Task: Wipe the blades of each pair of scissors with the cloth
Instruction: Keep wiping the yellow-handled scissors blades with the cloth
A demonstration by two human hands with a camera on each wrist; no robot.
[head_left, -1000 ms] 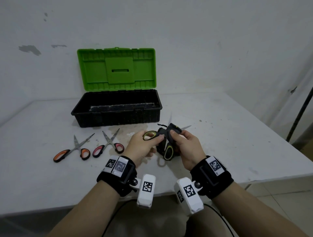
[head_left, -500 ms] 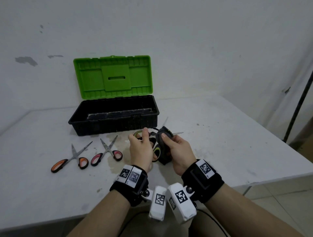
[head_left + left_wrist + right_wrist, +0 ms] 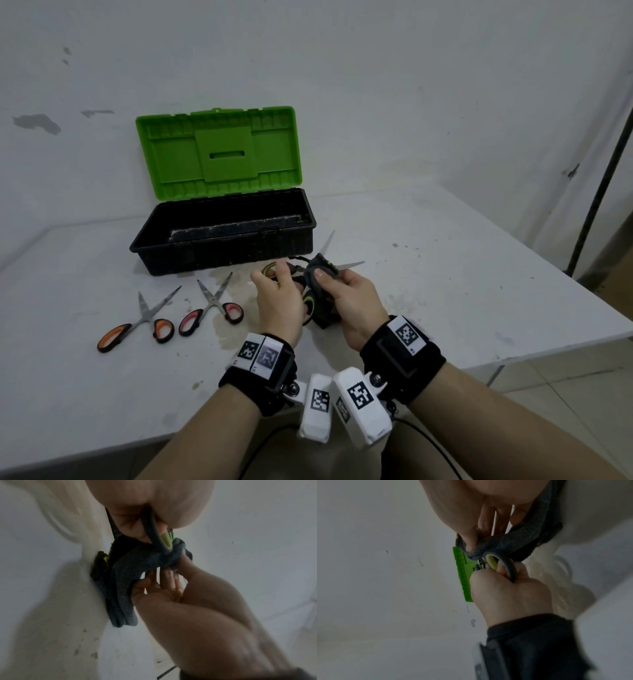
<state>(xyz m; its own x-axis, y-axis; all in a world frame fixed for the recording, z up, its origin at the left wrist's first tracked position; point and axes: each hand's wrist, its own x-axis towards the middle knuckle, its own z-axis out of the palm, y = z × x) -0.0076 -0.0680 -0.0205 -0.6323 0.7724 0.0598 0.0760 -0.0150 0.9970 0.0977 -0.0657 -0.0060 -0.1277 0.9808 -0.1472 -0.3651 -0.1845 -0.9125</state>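
Now, above the white worktop [image 3: 445,274]: left hand [image 3: 279,305] grips the yellow-green handles of the open scissors [image 3: 310,301], blades splayed up and to the right. Right hand [image 3: 352,301] pinches the dark grey cloth [image 3: 320,274] round the blades near the pivot, thumb on top. Orange-handled scissors [image 3: 137,329] and red-handled scissors [image 3: 212,308] lie open on the worktop to the left, apart. Behind them, a black toolbox [image 3: 222,236] with its green lid raised
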